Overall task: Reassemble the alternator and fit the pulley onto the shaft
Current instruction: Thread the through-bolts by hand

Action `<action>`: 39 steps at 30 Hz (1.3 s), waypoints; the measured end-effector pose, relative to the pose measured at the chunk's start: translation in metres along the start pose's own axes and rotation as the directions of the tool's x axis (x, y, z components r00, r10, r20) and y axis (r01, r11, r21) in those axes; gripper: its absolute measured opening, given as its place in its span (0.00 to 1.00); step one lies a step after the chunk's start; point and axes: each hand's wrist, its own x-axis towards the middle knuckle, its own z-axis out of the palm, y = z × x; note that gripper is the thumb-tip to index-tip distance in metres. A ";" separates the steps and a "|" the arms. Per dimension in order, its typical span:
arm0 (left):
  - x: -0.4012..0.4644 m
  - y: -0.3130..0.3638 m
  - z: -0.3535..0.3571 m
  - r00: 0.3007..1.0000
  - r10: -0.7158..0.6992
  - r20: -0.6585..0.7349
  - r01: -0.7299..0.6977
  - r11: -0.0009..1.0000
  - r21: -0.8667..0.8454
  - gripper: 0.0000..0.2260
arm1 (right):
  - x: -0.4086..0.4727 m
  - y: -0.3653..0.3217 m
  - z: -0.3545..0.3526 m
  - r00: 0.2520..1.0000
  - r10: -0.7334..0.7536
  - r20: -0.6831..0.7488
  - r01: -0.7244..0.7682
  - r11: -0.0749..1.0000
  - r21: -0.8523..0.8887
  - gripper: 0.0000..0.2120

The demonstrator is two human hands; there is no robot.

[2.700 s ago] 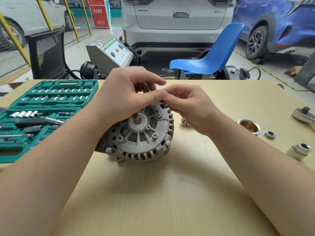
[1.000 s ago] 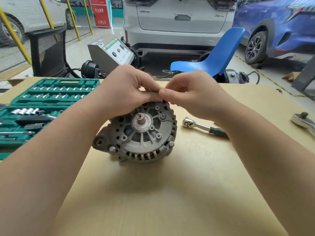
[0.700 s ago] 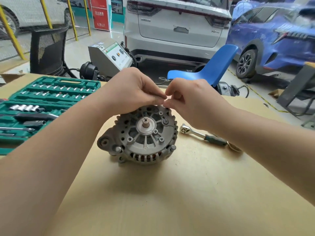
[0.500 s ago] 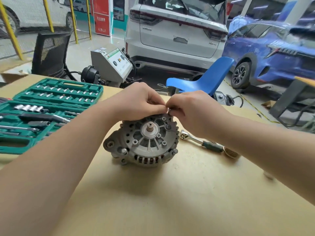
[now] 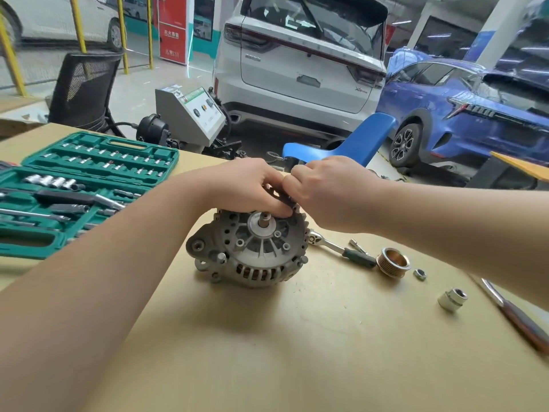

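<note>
The grey alternator [image 5: 255,251] stands on the wooden table [image 5: 297,352] with its bare shaft [image 5: 263,221] facing me. My left hand [image 5: 246,185] curls over its top rim, thumb near the shaft. My right hand [image 5: 323,191] meets it at the upper right edge, fingers curled and pinching something small that is hidden there. The grooved pulley [image 5: 393,262] lies on the table to the right, with a nut [image 5: 419,274] beside it.
A ratchet [image 5: 338,248] lies just right of the alternator. A socket [image 5: 452,298] and a long-handled tool [image 5: 517,316] sit further right. An open green socket case [image 5: 80,185] fills the left side. Behind the table are a blue chair [image 5: 350,147], a tester box and parked cars.
The view has tilted up and shifted right, bringing the pulley, nut and socket back into sight. Both hands stay at the alternator's top right edge, working close together.
</note>
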 end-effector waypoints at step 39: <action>0.006 -0.011 -0.003 0.997 0.053 0.061 -0.045 0.991 -0.125 0.10 | 0.002 0.016 0.018 1.000 -0.002 0.029 0.005 0.992 -0.129 0.05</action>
